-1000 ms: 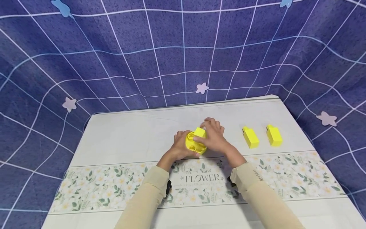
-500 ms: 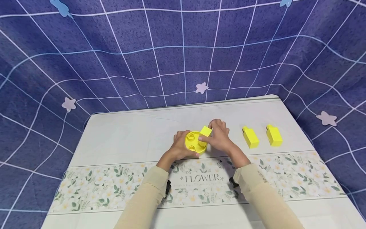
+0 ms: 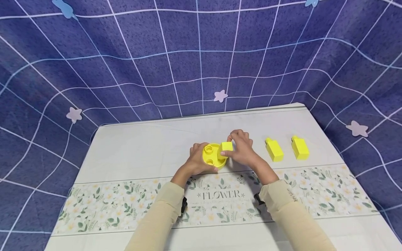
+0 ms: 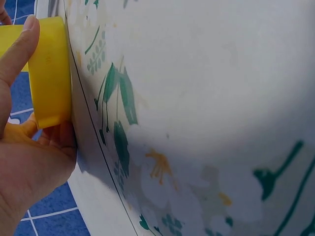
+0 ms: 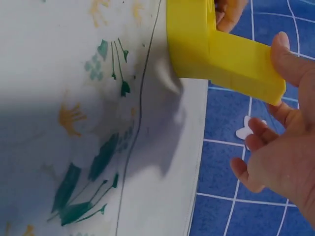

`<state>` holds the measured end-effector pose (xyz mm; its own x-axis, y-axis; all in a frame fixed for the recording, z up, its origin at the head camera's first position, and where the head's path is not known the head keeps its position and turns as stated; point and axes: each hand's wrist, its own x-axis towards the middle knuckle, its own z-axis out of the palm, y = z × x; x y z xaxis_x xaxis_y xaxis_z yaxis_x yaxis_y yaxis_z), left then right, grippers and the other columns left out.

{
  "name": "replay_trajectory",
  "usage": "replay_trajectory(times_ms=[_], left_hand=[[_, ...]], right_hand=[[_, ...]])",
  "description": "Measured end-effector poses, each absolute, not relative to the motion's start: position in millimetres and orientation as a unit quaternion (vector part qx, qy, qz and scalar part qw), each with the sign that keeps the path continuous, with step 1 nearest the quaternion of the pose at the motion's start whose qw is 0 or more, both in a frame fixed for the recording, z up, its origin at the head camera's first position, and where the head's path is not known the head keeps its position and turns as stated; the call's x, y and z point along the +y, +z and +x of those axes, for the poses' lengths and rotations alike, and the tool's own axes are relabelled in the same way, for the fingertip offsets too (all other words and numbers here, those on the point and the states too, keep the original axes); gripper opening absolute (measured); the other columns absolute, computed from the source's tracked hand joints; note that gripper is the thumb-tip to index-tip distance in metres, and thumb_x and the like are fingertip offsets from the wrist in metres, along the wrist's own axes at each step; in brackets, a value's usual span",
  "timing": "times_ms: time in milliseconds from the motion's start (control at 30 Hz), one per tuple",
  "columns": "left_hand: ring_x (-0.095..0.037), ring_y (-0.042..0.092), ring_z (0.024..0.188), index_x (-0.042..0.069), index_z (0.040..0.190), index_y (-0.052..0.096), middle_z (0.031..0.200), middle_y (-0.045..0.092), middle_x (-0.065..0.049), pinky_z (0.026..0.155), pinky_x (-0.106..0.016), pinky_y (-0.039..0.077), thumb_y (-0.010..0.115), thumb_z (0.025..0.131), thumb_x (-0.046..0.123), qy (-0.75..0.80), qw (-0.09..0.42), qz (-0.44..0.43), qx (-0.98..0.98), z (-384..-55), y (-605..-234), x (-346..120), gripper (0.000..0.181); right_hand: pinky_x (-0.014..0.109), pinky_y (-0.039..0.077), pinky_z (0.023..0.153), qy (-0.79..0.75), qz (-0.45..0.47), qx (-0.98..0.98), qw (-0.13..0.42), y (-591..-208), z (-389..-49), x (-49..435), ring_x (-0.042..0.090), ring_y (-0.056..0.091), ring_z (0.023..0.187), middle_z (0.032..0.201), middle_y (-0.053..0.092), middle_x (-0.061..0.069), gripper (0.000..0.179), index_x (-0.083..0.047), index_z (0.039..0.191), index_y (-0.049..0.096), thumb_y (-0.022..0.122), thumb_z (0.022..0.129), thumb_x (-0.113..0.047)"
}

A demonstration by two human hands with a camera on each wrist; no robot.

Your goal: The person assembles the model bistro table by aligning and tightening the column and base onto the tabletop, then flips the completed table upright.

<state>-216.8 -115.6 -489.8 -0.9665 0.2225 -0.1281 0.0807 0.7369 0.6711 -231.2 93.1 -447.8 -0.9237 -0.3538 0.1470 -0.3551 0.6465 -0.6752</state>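
Note:
A shallow round yellow plastic piece (image 3: 214, 155) with a raised rim and ring-shaped sockets lies on the table, sockets up. My left hand (image 3: 198, 161) grips its left side; in the left wrist view the thumb lies across the smooth outer wall (image 4: 51, 73). My right hand (image 3: 243, 150) pinches the top end of a yellow rectangular block (image 3: 226, 146) between thumb and fingers. The right wrist view has this block (image 5: 243, 66) standing out of the round piece, leaning a little, its lower end hidden inside the rim. Two sockets show at the round piece's left.
Two matching yellow blocks, one (image 3: 275, 150) beside the other (image 3: 300, 149), lie on the table to the right, each with a narrow peg end pointing away. A white tablecloth (image 3: 141, 150) with a flower band covers the table. Behind it hangs a blue grid-patterned curtain (image 3: 185, 66).
My right hand has shifted the block rightward across the round piece and then tipped it more upright. The left hand keeps its grip on the round piece, which stays in place.

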Motion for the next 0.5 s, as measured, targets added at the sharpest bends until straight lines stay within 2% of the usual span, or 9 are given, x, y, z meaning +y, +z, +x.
replay_trajectory(times_ms=[200, 400, 500], left_hand=[[-0.015, 0.026, 0.101, 0.026, 0.132, 0.031, 0.115, 0.033, 0.003, 0.085, -0.034, 0.033, 0.083, 0.043, 0.046, 0.351, 0.1, 0.084, 0.927, -217.4, -488.7, -116.6, 0.104], [-0.014, 0.027, 0.1, 0.026, 0.131, 0.033, 0.114, 0.034, 0.002, 0.084, -0.034, 0.032, 0.083, 0.044, 0.044, 0.352, 0.098, 0.083, 0.927, -216.3, -487.5, -116.5, 0.103], [-0.014, 0.026, 0.1, 0.026, 0.132, 0.032, 0.114, 0.034, 0.002, 0.084, -0.034, 0.032, 0.083, 0.044, 0.044, 0.352, 0.101, 0.083, 0.927, -216.4, -487.0, -116.9, 0.103]], right_hand=[[0.052, 0.016, 0.087, 0.367, 0.207, -0.907, 0.014, -441.4, -229.1, 97.0, 0.029, 0.022, 0.115, 0.129, 0.035, 0.009, 0.032, -0.017, 0.092, 0.058, 0.073, 0.069, -0.032], [0.047, 0.015, 0.088, 0.342, 0.202, -0.916, 0.049, -443.1, -227.7, 95.3, 0.024, 0.026, 0.111, 0.119, 0.044, 0.007, 0.026, -0.014, 0.087, 0.06, 0.072, 0.07, -0.03], [0.047, 0.015, 0.088, 0.337, 0.205, -0.917, 0.057, -443.8, -225.8, 94.2, 0.025, 0.026, 0.112, 0.12, 0.044, 0.008, 0.029, -0.014, 0.09, 0.06, 0.071, 0.07, -0.031]])
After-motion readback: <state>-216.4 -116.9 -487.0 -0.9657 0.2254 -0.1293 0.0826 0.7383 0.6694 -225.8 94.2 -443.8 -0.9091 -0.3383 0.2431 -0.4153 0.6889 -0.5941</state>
